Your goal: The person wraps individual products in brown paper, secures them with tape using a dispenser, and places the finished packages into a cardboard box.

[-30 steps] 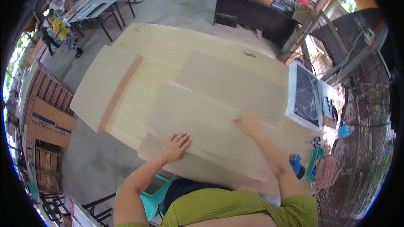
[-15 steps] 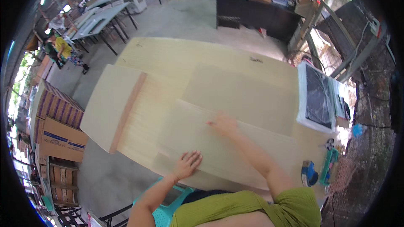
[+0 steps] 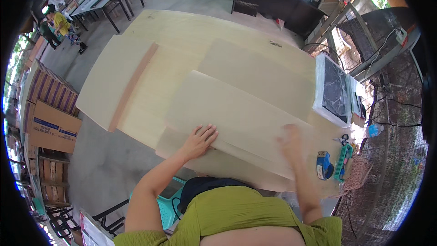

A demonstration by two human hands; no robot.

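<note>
A pale, thin sheet [image 3: 236, 102] lies across the near part of the wide table, over what looks like a tan sheet [image 3: 182, 148] showing along the near edge. Its near edge looks folded over or doubled. My left hand [image 3: 200, 141] rests flat on the near left of this sheet, fingers stretched out and holding nothing. Over the sheet's right part is my right hand [image 3: 290, 143], smeared by motion; its fingers cannot be made out. Beyond the pale sheet, another greyish-tan sheet [image 3: 264, 75] lies flat on the table.
Stacked pale boards [image 3: 114, 73] cover the table's left end. At the right are a plastic-wrapped dark panel [image 3: 334, 91], scissors [image 3: 342, 139], a blue tape dispenser [image 3: 324, 166], a green basket [image 3: 342, 163] and a bottle [image 3: 373, 130]. Cartons [image 3: 57, 125] stand left; a turquoise stool [image 3: 168, 207] is near me.
My right hand has moved from the middle of the pale sheet toward its right part and nearer me. My left hand stays on the sheet's near left. The whole view has tilted downward.
</note>
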